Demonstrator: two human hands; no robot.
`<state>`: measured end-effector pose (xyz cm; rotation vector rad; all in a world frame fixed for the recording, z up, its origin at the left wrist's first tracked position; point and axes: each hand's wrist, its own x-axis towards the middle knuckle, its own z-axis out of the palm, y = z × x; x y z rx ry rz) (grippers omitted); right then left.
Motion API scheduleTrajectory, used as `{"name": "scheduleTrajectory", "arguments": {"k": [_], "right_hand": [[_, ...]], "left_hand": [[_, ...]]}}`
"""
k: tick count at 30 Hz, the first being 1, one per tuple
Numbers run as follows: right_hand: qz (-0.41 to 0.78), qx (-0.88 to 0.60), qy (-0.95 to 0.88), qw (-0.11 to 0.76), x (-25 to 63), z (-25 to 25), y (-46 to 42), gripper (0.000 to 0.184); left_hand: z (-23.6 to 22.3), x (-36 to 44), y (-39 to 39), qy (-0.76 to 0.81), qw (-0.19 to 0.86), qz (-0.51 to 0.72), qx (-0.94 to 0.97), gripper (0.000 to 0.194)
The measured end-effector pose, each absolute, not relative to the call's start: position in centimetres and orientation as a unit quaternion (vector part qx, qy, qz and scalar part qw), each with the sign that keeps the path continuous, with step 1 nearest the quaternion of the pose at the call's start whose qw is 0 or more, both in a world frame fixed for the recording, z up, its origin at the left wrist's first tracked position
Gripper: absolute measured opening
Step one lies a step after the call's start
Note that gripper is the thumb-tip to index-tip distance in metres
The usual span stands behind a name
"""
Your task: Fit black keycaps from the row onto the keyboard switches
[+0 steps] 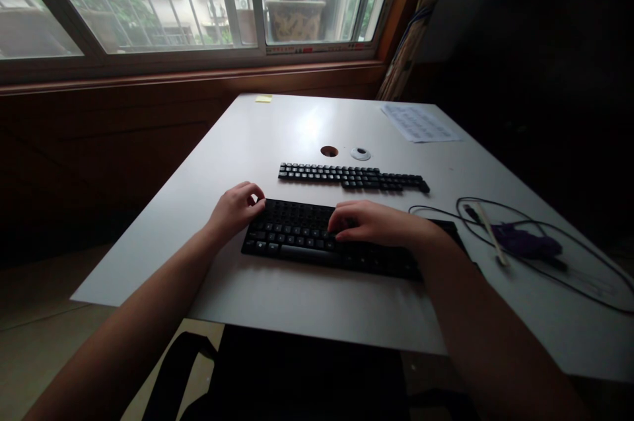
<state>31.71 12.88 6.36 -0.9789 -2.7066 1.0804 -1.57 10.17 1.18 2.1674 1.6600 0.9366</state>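
Note:
A black keyboard lies on the white table near its front edge. Its lower rows on the left carry keycaps, while the upper rows look bare and dark. My left hand grips the keyboard's far left corner between thumb and fingers. Over the middle of the keyboard, my right hand is closed in a pinch, fingertips down at the keys; whatever is between them is hidden. The right hand and forearm cover much of the keyboard's right side. Behind the keyboard, loose black keycaps stand side by side in rows.
On the right lie a black cable, a pale stick-like tool and a purple cloth-like item. Farther back are a round hole, its cover, printed paper and a yellow note.

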Motion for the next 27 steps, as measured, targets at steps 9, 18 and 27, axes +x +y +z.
{"name": "scheduleTrajectory", "arguments": {"k": [9, 18, 27], "right_hand": [[0.357, -0.323, -0.876, 0.03, 31.75, 6.45, 12.83, 0.014], [0.35, -0.348, -0.869, 0.01, 32.0, 6.94, 12.88, 0.018], [0.338, -0.34, -0.878, 0.018, 32.04, 7.16, 12.91, 0.016]], "left_hand": [[1.11, -1.7, 10.26, 0.568, 0.129, 0.321, 0.747, 0.009], [1.08, -1.69, 10.19, 0.569, 0.131, 0.32, 0.746, 0.007], [1.22, -1.59, 10.18, 0.573, 0.127, 0.317, 0.745, 0.006]]}}
